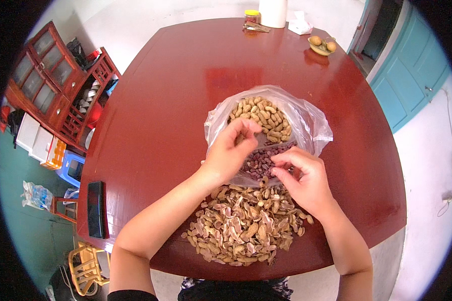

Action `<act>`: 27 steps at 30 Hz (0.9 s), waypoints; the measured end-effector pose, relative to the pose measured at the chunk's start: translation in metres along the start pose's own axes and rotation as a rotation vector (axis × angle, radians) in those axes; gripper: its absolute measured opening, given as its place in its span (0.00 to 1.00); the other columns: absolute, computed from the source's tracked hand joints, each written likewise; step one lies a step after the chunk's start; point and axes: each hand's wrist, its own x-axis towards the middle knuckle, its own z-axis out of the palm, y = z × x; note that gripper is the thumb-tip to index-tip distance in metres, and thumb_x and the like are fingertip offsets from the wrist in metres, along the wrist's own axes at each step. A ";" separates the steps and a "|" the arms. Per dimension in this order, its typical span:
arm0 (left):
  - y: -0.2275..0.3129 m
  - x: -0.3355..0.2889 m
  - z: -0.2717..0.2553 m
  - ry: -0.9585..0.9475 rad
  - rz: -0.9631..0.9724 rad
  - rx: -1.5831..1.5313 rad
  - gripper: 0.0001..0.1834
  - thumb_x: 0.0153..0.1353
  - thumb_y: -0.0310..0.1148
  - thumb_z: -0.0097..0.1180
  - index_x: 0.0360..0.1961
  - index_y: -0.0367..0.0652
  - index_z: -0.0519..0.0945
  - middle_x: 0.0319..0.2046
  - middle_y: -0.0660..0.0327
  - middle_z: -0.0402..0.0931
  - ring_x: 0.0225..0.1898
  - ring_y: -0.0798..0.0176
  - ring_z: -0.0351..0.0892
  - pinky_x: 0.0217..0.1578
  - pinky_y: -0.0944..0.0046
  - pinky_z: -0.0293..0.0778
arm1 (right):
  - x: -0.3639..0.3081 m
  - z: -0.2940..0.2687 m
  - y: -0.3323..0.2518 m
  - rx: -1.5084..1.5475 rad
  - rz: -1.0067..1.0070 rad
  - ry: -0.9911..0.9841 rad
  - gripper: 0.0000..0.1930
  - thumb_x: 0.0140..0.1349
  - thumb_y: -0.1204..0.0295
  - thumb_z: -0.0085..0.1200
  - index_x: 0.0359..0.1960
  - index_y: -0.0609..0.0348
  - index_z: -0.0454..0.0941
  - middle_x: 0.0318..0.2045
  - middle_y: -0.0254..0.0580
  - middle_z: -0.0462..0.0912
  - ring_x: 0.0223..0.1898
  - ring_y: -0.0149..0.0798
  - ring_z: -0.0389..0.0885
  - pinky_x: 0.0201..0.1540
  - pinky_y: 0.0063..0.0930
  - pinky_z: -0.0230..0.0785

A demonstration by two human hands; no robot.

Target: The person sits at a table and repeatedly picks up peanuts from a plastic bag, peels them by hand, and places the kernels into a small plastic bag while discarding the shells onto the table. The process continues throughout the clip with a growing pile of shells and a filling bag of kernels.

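Observation:
My left hand is over the near left edge of the unshelled peanuts, its fingers curled toward the thumb; whatever they hold is hidden. My right hand hovers at the right side of the dark purple-red peanut kernels. A small gap shows between its thumb and forefinger, with nothing visible in it. A brown piece of shell is just below those fingertips. Peanuts and kernels sit in a clear plastic bag, in separate sections. Closer to me, a broad heap of split peanut shells covers the table.
The dark red table bears a black phone at its left edge. Along the far edge stand a yellow-lidded jar, a white cylinder, a tissue pack and a bowl of fruit. A wooden cabinet is at left.

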 end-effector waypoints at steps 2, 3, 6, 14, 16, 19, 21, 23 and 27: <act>0.007 -0.004 -0.006 -0.099 0.156 0.408 0.11 0.56 0.21 0.52 0.40 0.41 0.75 0.34 0.60 0.73 0.35 0.62 0.72 0.37 0.63 0.70 | -0.003 0.004 0.007 -0.042 -0.064 -0.038 0.11 0.53 0.82 0.58 0.39 0.59 0.80 0.30 0.42 0.78 0.31 0.41 0.80 0.33 0.31 0.72; 0.008 -0.005 -0.008 -0.149 0.234 0.613 0.11 0.54 0.20 0.53 0.39 0.40 0.75 0.34 0.58 0.73 0.36 0.61 0.73 0.37 0.63 0.71 | -0.003 0.003 0.005 -0.101 -0.092 -0.083 0.12 0.53 0.82 0.57 0.40 0.58 0.80 0.31 0.42 0.78 0.33 0.42 0.79 0.35 0.33 0.72; 0.006 -0.011 -0.010 -0.203 0.247 0.721 0.12 0.49 0.18 0.56 0.37 0.38 0.76 0.34 0.52 0.74 0.40 0.52 0.75 0.41 0.57 0.71 | -0.003 0.002 -0.006 -0.218 -0.117 -0.218 0.13 0.54 0.78 0.57 0.42 0.54 0.79 0.33 0.41 0.76 0.37 0.47 0.77 0.39 0.40 0.71; 0.007 -0.015 -0.001 -0.207 0.257 0.817 0.07 0.48 0.21 0.58 0.32 0.37 0.78 0.30 0.52 0.76 0.40 0.47 0.75 0.42 0.53 0.71 | -0.006 0.010 0.008 -0.344 -0.190 -0.170 0.08 0.54 0.76 0.60 0.36 0.61 0.79 0.27 0.45 0.77 0.33 0.48 0.77 0.36 0.39 0.70; 0.007 -0.015 0.000 -0.194 0.280 0.817 0.06 0.48 0.21 0.58 0.30 0.37 0.78 0.29 0.52 0.76 0.39 0.47 0.75 0.42 0.53 0.71 | -0.005 0.008 0.008 -0.323 -0.194 -0.184 0.07 0.53 0.77 0.60 0.34 0.62 0.78 0.27 0.45 0.77 0.32 0.50 0.77 0.35 0.39 0.70; 0.006 -0.014 -0.002 -0.159 0.294 0.829 0.05 0.48 0.22 0.58 0.29 0.37 0.78 0.27 0.52 0.76 0.39 0.47 0.75 0.42 0.53 0.70 | -0.004 0.004 0.003 -0.274 -0.080 -0.171 0.06 0.53 0.75 0.59 0.32 0.61 0.77 0.27 0.43 0.79 0.33 0.49 0.79 0.36 0.39 0.71; 0.003 -0.012 -0.002 -0.150 0.291 0.807 0.05 0.48 0.21 0.58 0.29 0.37 0.78 0.28 0.52 0.76 0.39 0.47 0.75 0.42 0.53 0.70 | -0.002 0.001 0.007 -0.154 0.007 -0.115 0.06 0.54 0.77 0.59 0.33 0.63 0.76 0.26 0.43 0.79 0.30 0.45 0.79 0.33 0.35 0.71; 0.003 -0.012 -0.002 -0.149 0.300 0.804 0.06 0.48 0.21 0.58 0.30 0.38 0.78 0.29 0.52 0.75 0.39 0.47 0.75 0.42 0.53 0.70 | -0.001 -0.002 0.009 -0.032 0.101 -0.071 0.06 0.55 0.78 0.59 0.33 0.63 0.76 0.25 0.42 0.79 0.27 0.39 0.79 0.31 0.30 0.70; 0.005 -0.015 -0.001 -0.167 0.338 0.809 0.07 0.48 0.22 0.61 0.30 0.39 0.79 0.29 0.52 0.74 0.40 0.48 0.74 0.43 0.54 0.70 | 0.001 -0.005 0.009 0.151 0.174 0.010 0.05 0.58 0.80 0.58 0.35 0.63 0.76 0.23 0.32 0.77 0.24 0.20 0.71 0.27 0.16 0.64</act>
